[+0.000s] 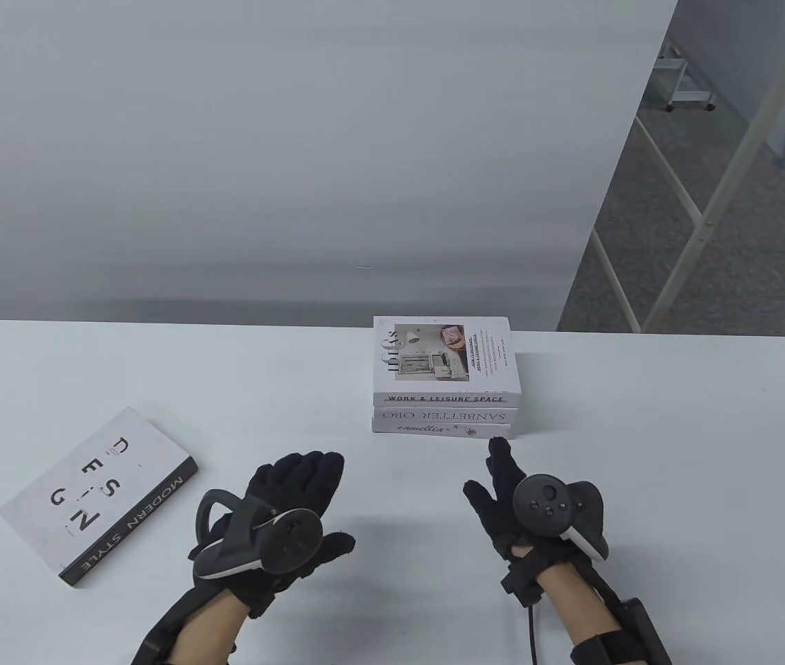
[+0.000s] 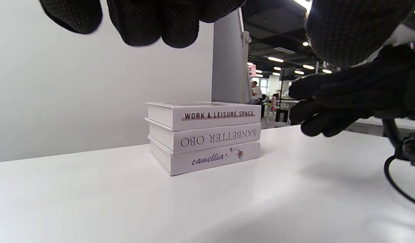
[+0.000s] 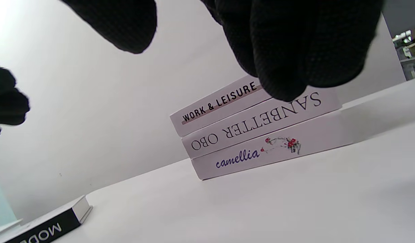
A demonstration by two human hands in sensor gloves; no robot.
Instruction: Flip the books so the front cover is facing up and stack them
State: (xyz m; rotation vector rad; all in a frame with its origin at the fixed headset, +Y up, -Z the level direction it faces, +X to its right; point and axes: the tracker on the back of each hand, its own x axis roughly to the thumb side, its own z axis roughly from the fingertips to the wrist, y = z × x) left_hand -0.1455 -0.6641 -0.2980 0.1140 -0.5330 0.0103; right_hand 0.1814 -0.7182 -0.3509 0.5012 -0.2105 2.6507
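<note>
Three books sit in a stack point(image 1: 442, 377) at the middle of the table point(image 1: 641, 429), spines toward the person, the top one cover up. A fourth, the Design book point(image 1: 98, 495), lies alone on the table's near left, well apart from the stack and also cover up, with its dark spine on its right-hand long edge.

Both hands hover in front of the stack, empty. The right hand point(image 1: 510, 506) is just short of the stack's lower right corner, fingers loosely spread and pointing at it; whether a fingertip touches the bottom spine cannot be told from the table view, though the left wrist view shows a gap. The left hand point(image 1: 281, 512) is between the stack and the Design book, fingers extended and holding nothing.

What the coming move likely turns on is the Design book, since it is the only one not yet stacked. It lies to the left of the left hand, which is plainly the nearer; the right hand would have to cross over. Its long axis runs on a diagonal, from near left up toward far right, so it is skewed against the stack's square set. My guess is the left hand reaches leftward, takes it by a long edge, turns it to match, and sets it on top.
</note>
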